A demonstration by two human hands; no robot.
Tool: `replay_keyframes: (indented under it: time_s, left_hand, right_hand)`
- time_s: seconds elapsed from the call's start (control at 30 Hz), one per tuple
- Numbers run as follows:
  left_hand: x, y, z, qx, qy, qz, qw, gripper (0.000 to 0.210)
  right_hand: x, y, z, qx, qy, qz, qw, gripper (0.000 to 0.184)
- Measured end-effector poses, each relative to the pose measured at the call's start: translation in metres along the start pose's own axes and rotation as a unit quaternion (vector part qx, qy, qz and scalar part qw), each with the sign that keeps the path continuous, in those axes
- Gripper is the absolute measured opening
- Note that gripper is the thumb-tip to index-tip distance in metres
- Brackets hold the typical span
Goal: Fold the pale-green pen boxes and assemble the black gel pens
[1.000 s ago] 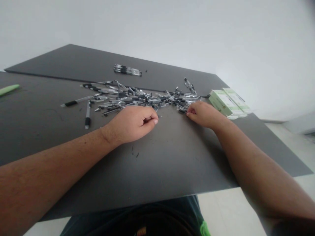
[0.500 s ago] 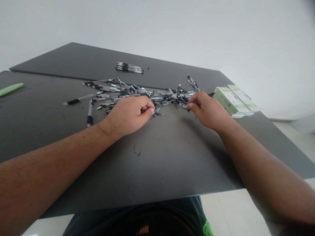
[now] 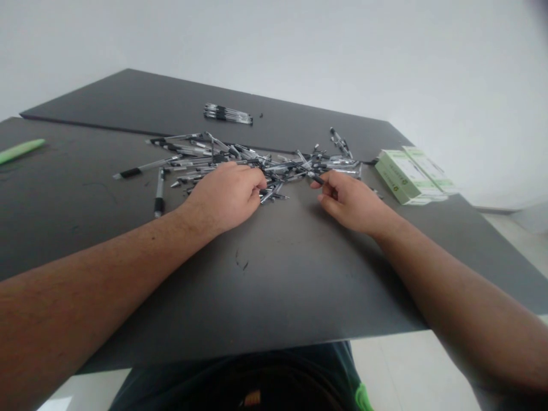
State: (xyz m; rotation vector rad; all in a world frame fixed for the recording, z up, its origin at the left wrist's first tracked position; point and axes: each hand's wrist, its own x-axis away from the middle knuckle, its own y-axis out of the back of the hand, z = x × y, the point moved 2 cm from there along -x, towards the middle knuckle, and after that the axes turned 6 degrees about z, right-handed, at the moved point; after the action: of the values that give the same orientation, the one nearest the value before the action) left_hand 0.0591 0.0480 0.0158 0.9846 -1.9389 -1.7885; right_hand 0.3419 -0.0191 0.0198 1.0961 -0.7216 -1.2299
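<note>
A tangled heap of clear-barrelled pens with black grips (image 3: 192, 165) spreads across the dark table. My left hand (image 3: 229, 194) rests at the heap's near side, its fingers curled down and its thumb drawn in against them. Whatever lies between those fingertips is hidden. At the right part of the heap is my right hand (image 3: 353, 200), with thumb and forefinger apart. Its forefinger is at the black grip of a slanting pen (image 3: 315, 177), and the thumb stays clear of it.
Behind the heap, a neat bundle of pens (image 3: 228, 114) lies on the farther tabletop (image 3: 162, 94), beside a small dark bit (image 3: 261, 115). Green-and-white boxes (image 3: 413, 177) stand at the right. A green object (image 3: 21, 150) lies at far left.
My right hand has moved slightly left and down, and its thumb and forefinger have spread apart. My left hand has shifted a little left, its fingertips now lower among the pens.
</note>
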Motion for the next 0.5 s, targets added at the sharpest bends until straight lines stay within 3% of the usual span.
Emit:
replay_keyframes:
  time_s: [0.5]
  left_hand:
    - [-0.0012, -0.0077, -0.0009, 0.025, -0.026, 0.028, 0.999, 0.024]
  right_hand:
    - [-0.0009, -0.0035, -0.0023, 0.022, 0.034, 0.011, 0.999, 0.005]
